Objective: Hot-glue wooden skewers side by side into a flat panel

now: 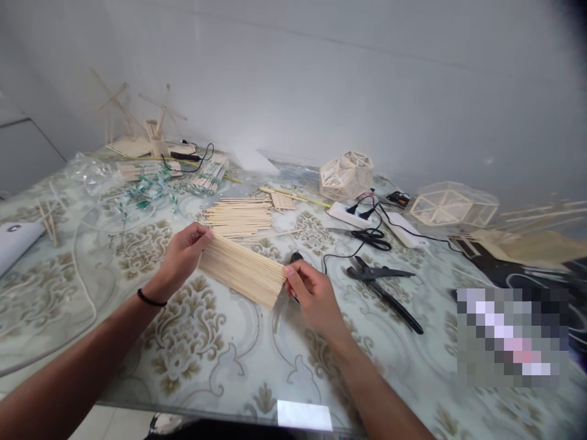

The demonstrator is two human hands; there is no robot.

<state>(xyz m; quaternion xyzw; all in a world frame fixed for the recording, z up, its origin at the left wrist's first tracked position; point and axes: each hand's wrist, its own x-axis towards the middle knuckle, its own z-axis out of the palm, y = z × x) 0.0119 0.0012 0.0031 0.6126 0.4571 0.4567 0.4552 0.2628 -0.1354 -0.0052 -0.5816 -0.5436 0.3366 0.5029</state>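
Observation:
A flat panel of wooden sticks (243, 272), laid side by side, is held tilted above the patterned table. My left hand (186, 247) pinches its upper left corner between thumb and fingers. At the right end, my right hand (314, 293) grips the panel's edge the same way. Just behind the panel lies a pile of loose wooden sticks (238, 215). A dark-handled tool (296, 258) lies beside my right hand, partly hidden by it. Further right are black-handled scissors (371, 237) and a pair of black cutters (385, 290).
White power strips (351, 215) with black cables lie at the right. Polygonal stick frames (346, 174) stand near the wall. Packaged stick bundles (208, 174), green-and-clear wrappers (149, 189) and stick models (158, 140) fill the back left. A white cable (80, 269) curves along the left.

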